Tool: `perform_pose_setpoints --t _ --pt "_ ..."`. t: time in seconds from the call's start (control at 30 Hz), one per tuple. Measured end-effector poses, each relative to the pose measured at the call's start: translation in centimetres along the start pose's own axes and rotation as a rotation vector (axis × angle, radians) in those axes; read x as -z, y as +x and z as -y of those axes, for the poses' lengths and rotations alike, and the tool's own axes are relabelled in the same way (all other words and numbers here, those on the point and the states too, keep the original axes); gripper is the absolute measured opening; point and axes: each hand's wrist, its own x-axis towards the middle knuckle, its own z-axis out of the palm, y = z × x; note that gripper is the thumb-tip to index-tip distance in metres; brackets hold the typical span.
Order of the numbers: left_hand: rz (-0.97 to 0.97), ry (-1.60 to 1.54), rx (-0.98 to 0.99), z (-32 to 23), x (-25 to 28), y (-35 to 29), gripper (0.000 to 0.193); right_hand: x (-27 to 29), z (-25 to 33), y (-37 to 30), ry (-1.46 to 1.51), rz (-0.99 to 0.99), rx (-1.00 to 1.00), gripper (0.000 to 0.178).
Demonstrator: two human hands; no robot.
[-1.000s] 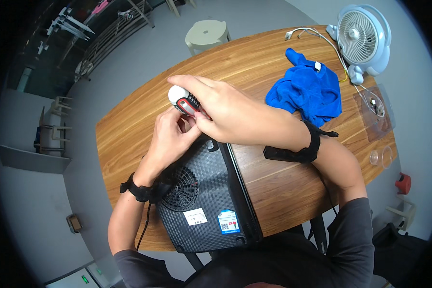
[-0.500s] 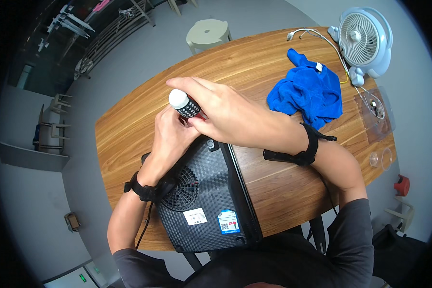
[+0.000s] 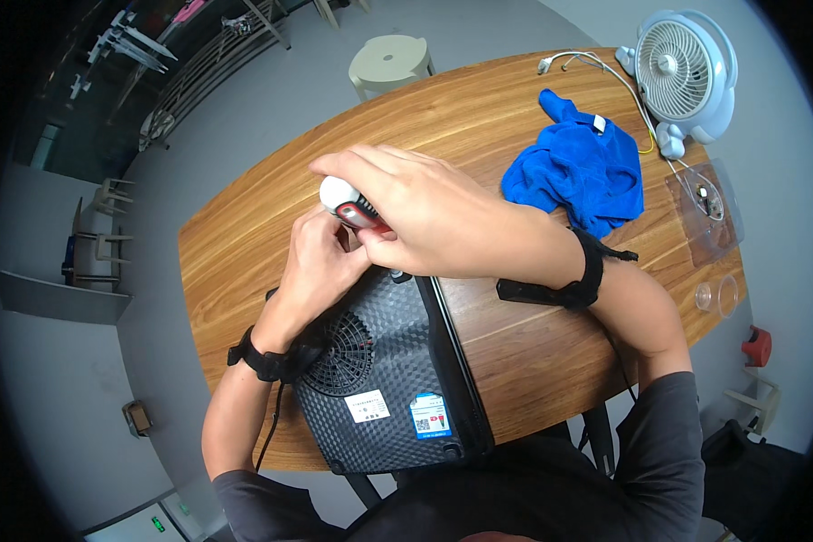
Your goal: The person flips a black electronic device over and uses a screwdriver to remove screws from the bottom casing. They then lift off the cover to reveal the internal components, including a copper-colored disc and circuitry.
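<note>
My right hand [image 3: 420,203] is closed around the handle of a screwdriver [image 3: 359,213], which has a white rounded end and black and red sides. The screwdriver points down; its tip is out of sight. Beside it, my left hand [image 3: 318,257] is closed, fingertips pinched together below the handle; what they grip is hidden. Both hands are over the far end of a black induction cooker [image 3: 388,352] lying bottom up. Its underside has a textured surface, a round fan vent [image 3: 341,357], a white label [image 3: 367,406] and a blue-and-white label [image 3: 431,416].
A crumpled blue cloth [image 3: 578,172] lies on the wooden table [image 3: 533,361] to the right. Farther off stand a white fan [image 3: 677,72] with its cord and a clear plastic sheet [image 3: 696,217]. Small clear round containers [image 3: 715,296] sit near the right edge. A stool [image 3: 390,61] stands beyond the table.
The screwdriver handle has turned in my right hand: a red and silver part now faces up where the black patterned grip was. My left hand stays nearly in place.
</note>
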Motion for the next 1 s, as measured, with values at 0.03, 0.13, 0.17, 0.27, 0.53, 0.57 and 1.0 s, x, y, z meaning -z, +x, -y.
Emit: perform_pose_setpoints --t 0.03,0.13,0.17,0.27,0.53,0.57,1.0 --pt "-0.04 -0.008 -0.062 -0.2 -0.2 0.1 0.026 0.0 0.1 0.0 -0.037 -0.023 0.029 0.051" --pt "-0.109 0.018 -0.084 -0.8 -0.6 0.2 0.027 -0.4 -0.4 -0.1 -0.015 -0.049 0.011 0.056" --pt "-0.122 0.033 -0.067 -0.9 -0.6 0.3 0.027 -0.5 -0.7 -0.1 0.012 -0.051 -0.014 0.06" --pt "-0.185 -0.008 -0.072 -0.5 -0.9 0.4 0.029 -0.9 -1.0 -0.1 0.079 -0.1 0.058 0.063" --pt "-0.197 -0.01 -0.053 -1.0 -0.8 0.8 0.029 -0.8 -1.3 0.0 0.127 -0.118 0.061 0.065" --pt "-0.194 0.003 -0.051 -1.0 -0.8 0.8 0.029 -0.8 -1.4 0.0 0.127 -0.125 0.071 0.065" --pt "-0.197 -0.043 -0.058 -0.9 -0.2 0.5 0.031 -0.4 -0.6 0.6 0.111 -0.154 0.127 0.058"
